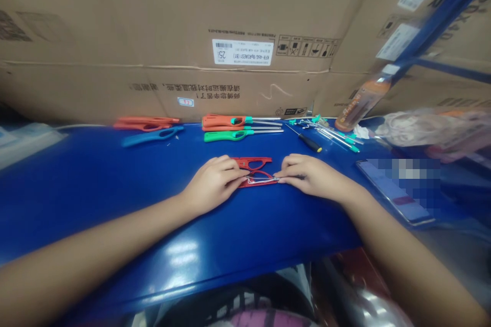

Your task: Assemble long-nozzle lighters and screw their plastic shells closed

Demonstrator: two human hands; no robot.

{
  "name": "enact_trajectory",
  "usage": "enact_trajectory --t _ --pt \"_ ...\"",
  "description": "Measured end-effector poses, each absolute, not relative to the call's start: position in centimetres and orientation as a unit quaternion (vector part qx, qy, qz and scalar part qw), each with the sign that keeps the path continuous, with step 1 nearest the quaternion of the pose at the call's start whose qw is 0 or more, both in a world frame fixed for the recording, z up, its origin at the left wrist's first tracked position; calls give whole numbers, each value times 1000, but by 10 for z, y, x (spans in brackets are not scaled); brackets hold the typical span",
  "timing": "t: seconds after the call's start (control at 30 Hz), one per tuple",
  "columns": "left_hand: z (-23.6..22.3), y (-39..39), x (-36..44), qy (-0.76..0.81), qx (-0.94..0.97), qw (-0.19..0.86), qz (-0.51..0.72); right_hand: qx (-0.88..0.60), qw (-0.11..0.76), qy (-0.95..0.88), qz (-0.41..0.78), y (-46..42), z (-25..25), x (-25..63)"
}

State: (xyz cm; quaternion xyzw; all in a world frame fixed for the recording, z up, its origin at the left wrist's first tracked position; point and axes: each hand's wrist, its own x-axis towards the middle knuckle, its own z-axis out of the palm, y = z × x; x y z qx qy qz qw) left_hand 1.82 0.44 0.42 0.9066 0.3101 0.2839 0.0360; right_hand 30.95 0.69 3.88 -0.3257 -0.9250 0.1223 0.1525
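Observation:
Both hands are in the middle of the blue table, fingertips pinched and facing each other. Between them stretches a thin wire (263, 181), partly white and partly grey, over the lower half of a red lighter shell (242, 184). My left hand (213, 184) is closed at the wire's left end, its fingers overlapping the shell. At the other end my right hand (312, 176) is closed too, with a small dark piece showing among its fingers. Just beyond lies a second red shell half (256, 163), flat and untouched by the right hand.
Behind stand assembled lighters, orange (218, 122) and green (226, 136), red shells (143, 123), a blue shell (151, 136), a screwdriver (310, 143) and several metal lighter tubes (337, 136). A bottle (362, 99) leans against a large carton (153, 51). A phone (397, 194) lies right.

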Motion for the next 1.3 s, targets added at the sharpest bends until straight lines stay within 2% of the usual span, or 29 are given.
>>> enact_trajectory --t 0.23,0.5,0.6,1.03,1.3 --pt "5 4 19 306 907 33 289 -322 108 -940 40 2 43 310" --pt "5 5 20 303 909 40 282 -337 206 -901 177 3 37 302" --pt "5 5 20 302 909 42 285 -341 214 -891 210 5 35 300" --pt "5 4 20 295 904 53 306 -364 127 -905 181 4 53 289" --pt "4 5 19 290 904 49 310 -346 193 -893 211 -1 38 268"
